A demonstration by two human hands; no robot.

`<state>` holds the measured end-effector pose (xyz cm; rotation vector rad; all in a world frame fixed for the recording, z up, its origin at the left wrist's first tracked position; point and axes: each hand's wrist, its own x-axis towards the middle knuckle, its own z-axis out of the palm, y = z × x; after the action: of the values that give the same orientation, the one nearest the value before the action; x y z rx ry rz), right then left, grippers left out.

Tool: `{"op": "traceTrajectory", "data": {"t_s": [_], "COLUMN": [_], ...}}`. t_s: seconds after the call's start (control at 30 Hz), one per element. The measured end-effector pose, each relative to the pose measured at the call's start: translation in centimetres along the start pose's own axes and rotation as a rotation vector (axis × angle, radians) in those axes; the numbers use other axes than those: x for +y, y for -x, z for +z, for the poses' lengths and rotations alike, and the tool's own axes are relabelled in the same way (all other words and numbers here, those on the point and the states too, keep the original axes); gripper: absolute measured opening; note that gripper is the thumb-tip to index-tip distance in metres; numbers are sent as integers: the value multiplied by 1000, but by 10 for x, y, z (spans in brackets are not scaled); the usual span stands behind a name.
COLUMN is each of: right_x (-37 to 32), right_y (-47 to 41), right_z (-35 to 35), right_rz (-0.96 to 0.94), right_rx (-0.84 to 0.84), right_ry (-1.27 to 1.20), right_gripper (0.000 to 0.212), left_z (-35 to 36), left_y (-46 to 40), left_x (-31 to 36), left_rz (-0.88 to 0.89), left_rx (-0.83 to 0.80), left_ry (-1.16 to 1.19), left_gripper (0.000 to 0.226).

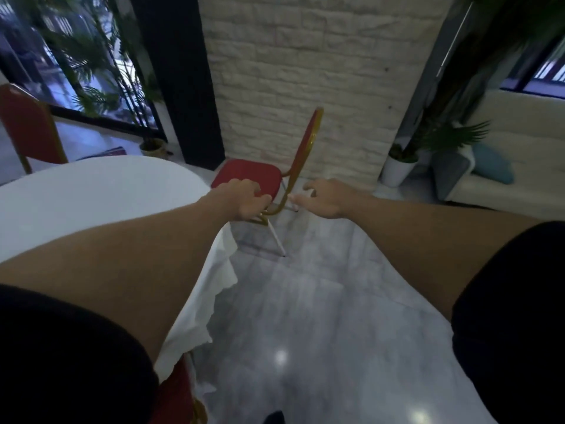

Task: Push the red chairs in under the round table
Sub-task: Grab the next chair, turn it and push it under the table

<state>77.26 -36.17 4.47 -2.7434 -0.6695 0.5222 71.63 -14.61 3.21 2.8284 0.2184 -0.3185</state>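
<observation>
A red chair (249, 174) with a gold frame stands side-on at the right rim of the round table (101, 194), which wears a white cloth. The chair's seat points toward the table and its backrest (310, 139) rises to the right. My left hand (241, 198) is curled over the near edge of the seat. My right hand (324, 198) hovers open just right of the chair's rear leg, fingers spread, holding nothing. A second red chair (29, 127) stands beyond the table at far left. A third red chair (174, 390) shows at the bottom, tucked under the cloth.
A pale stone pillar (321, 71) rises right behind the chair, with a black column (180, 78) to its left. Potted plants (397, 166) and a white sofa (519, 166) with cushions fill the right. The grey marble floor (321, 301) spreads in front of me.
</observation>
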Motion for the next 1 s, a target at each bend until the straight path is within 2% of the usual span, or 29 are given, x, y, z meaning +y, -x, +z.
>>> {"op": "traceTrajectory", "data": {"t_s": [0.23, 0.4, 0.5, 0.73, 1.0], "right_x": [57, 113, 149, 224, 277], "right_y": [-81, -145, -185, -281, -400], "right_z": [-38, -79, -102, -155, -195], "right_rz": [8, -24, -26, -64, -120], "right_rx": [39, 41, 30, -9, -29], "right_ry": [-9, -21, -20, -9, 42], "right_gripper": [84, 82, 88, 87, 90], "left_z": [-11, -11, -13, -27, -35], "left_y": [-106, -182, -221, -328, -444], "left_x": [28, 67, 93, 138, 173], "left_rz": [-20, -15, -32, -159, -209], "left_rx": [-4, 13, 9, 18, 6], "left_ry": [-13, -12, 13, 92, 180], "left_gripper": [84, 67, 60, 74, 82]}}
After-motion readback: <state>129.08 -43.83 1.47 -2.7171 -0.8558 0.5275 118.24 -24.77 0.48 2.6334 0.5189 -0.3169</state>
